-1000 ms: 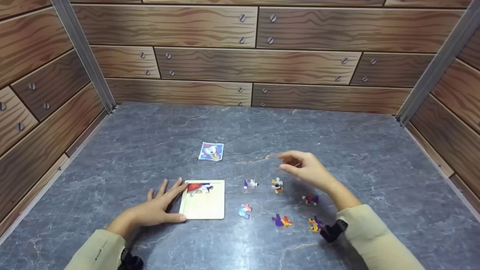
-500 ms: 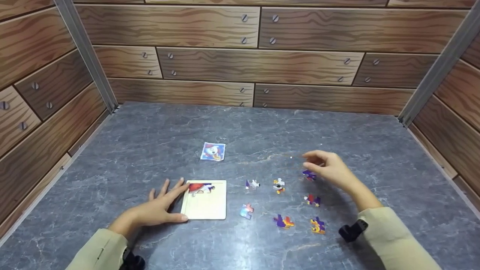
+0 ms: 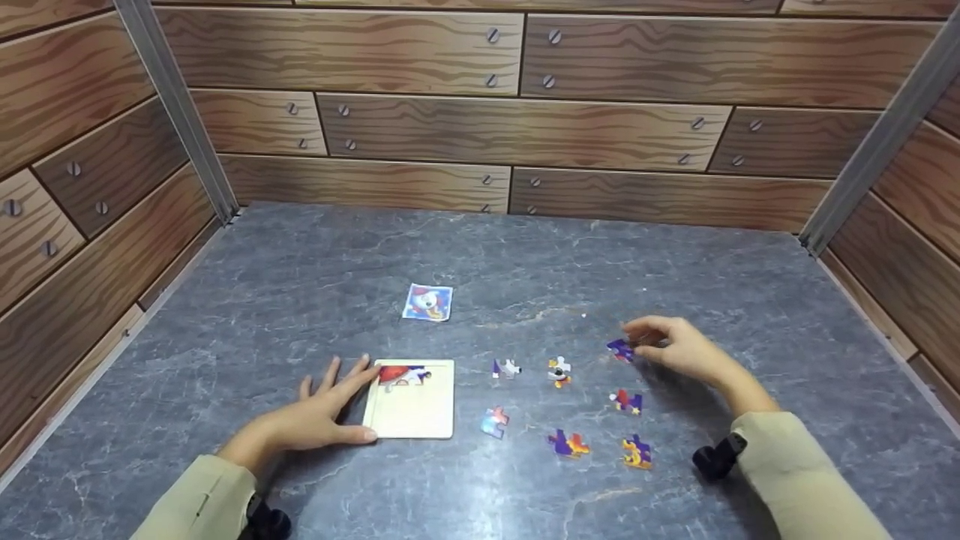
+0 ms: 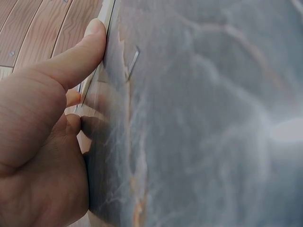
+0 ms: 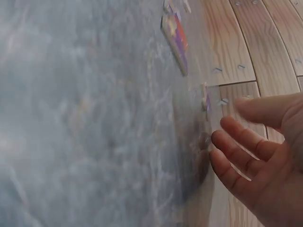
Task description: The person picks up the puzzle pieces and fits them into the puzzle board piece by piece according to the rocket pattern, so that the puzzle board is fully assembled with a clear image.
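Toward the right of the grey worktop (image 3: 360, 247), the right grip (image 3: 671, 343) hangs just beside a purple puzzle piece (image 3: 620, 349), thumb and fingers curved but parted, holding nothing; whether the thumb touches the piece I cannot tell. Across from it, the left grip (image 3: 319, 409) spreads its fingers along the left edge of the puzzle tray (image 3: 412, 416), touching without grasping. A red-and-white section (image 3: 392, 375) fills only the tray's upper left, and six more loose pieces lie to the tray's right. Thin and flat as it looks, the purple piece might skid under a hasty pinch instead of lifting. A low swing of the right arm could let the black wrist camera (image 3: 718, 457) brush the purple-and-yellow piece (image 3: 637, 453). Sideways pressure from the left grip could slide the tray, jolting its seated section. Several pieces share purple, so a mix-up seems possible.
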Available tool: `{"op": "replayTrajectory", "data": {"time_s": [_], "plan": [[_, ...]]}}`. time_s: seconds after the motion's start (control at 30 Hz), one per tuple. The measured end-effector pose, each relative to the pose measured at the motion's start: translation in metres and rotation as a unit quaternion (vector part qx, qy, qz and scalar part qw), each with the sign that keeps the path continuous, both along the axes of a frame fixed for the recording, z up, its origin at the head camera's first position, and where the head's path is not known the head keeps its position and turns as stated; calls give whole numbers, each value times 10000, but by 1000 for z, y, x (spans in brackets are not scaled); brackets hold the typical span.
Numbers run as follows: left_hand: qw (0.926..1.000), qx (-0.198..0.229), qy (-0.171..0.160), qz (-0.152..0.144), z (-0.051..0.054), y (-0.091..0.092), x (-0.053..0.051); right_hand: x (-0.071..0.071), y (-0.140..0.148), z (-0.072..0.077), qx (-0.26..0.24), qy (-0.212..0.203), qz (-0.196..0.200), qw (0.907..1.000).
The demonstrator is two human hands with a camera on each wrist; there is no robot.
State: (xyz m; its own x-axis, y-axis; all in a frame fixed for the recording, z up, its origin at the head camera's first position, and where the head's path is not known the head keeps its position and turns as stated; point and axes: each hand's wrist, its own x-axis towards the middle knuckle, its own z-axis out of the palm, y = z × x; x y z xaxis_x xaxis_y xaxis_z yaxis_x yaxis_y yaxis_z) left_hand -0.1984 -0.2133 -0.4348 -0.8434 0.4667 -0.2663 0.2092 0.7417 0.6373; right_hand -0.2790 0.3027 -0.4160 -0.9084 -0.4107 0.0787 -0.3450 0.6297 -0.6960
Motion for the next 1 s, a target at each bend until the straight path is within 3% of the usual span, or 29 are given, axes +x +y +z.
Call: {"op": "replayTrajectory", "data": {"time_s": [0.13, 0.27, 0.47, 0.73, 1.0], "plan": [[10000, 51, -56, -14, -1, -1, 0, -3, 1, -3, -22, -125, 233, 9996], [9999, 54, -140, 10, -2, -1, 0, -5, -1, -6, 117, 24, 359, 9993], [9999, -2, -138, 58, -3, 0, -1, -10, -5, -7, 665, 283, 303, 9969], [9999, -53, -88, 74, -1, 0, -1, -13, -5, -8, 696, 270, 159, 9971], [9999, -65, -78, 88, 1, -1, 0, -17, -9, -4, 958, 450, 258, 9941]]}}
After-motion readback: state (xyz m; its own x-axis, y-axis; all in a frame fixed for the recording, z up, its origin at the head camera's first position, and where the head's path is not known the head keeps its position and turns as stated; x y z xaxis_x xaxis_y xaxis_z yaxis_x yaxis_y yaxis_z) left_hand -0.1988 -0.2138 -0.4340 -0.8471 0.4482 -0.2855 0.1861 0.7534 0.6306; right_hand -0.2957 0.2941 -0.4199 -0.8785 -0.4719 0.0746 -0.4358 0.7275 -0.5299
